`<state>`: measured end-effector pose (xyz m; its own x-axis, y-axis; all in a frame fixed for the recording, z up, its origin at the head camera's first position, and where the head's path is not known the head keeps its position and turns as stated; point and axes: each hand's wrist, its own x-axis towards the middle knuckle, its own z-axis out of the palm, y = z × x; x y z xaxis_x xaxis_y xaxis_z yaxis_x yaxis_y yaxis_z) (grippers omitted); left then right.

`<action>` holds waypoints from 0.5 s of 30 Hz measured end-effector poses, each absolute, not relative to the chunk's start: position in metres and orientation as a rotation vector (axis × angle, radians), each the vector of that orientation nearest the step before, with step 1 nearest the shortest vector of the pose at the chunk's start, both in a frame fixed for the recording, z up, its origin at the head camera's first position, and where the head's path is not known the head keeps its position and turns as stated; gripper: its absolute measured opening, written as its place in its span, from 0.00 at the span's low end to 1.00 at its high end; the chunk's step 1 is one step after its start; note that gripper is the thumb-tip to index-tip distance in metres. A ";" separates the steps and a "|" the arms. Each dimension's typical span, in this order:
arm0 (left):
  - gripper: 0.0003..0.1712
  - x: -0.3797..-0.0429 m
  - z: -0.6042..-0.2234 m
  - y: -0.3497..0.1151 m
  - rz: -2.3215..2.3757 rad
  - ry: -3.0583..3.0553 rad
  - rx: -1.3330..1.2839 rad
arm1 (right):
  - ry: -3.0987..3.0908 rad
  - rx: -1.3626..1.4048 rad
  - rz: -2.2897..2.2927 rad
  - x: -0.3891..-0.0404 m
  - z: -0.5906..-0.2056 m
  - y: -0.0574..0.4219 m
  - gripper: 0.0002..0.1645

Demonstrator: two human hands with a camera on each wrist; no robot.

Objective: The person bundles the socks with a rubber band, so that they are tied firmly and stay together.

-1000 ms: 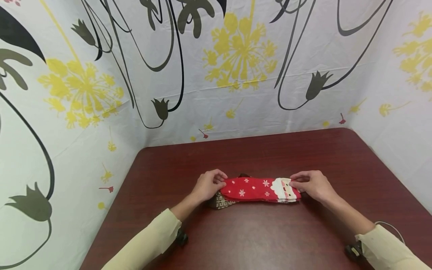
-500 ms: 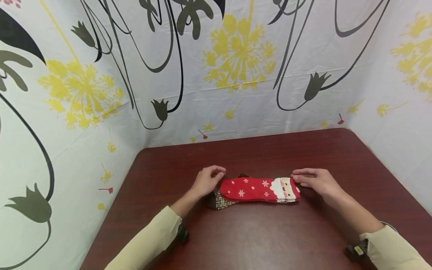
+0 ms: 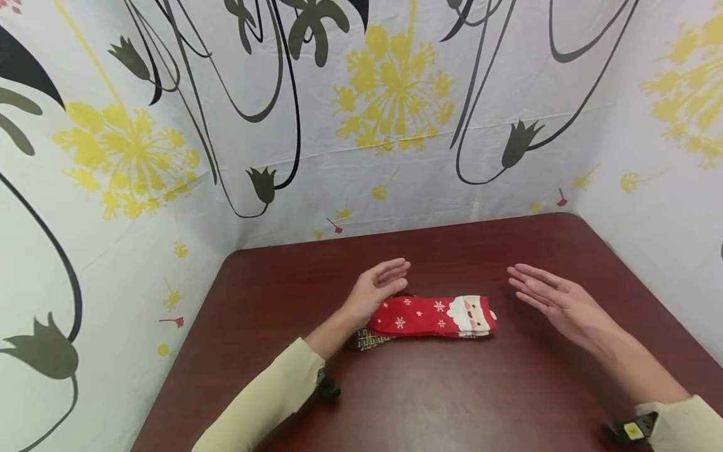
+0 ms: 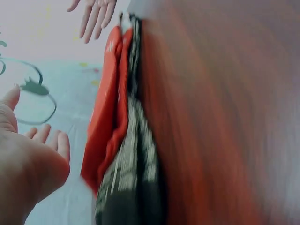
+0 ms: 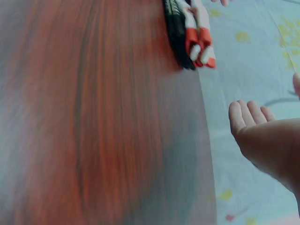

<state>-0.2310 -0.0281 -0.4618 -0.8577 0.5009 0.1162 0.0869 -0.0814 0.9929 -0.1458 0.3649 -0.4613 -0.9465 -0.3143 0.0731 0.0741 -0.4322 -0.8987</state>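
A pair of red socks [image 3: 423,316] with white snowflakes and a Santa face lies flat on the table, its Santa end to the right. Beneath it is a dark brown patterned sock pair [image 3: 369,339], mostly covered; the left wrist view shows its patterned side [image 4: 136,154] under the red pair. My left hand [image 3: 375,294] is raised over the left end of the socks, fingers extended and holding nothing. Off to the right of the Santa end, my right hand [image 3: 559,301] is held up with straight fingers, apart from the socks.
The dark red wooden table [image 3: 452,389] has rounded far corners. Behind it and at both sides hangs a white cloth [image 3: 316,157] with yellow and grey flower prints. Each wrist carries a small black camera [image 3: 632,430] below the sleeve.
Both hands have let go of the red socks and lifted, their fingers straightening. The right hand has moved away to the right; the left has moved up and slightly right. The socks stay in place.
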 end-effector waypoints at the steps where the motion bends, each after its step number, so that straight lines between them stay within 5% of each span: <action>1: 0.29 -0.228 -0.462 -0.023 2.043 1.847 0.641 | 1.448 -0.413 -2.467 -0.143 -0.461 0.371 0.28; 7: 0.30 -0.214 -0.463 0.004 1.965 1.738 0.729 | 1.016 -0.788 -2.409 -0.128 -0.464 0.410 0.33; 15: 0.34 -0.210 -0.475 0.022 1.634 1.961 0.905 | 1.359 -0.756 -2.254 -0.092 -0.485 0.469 0.36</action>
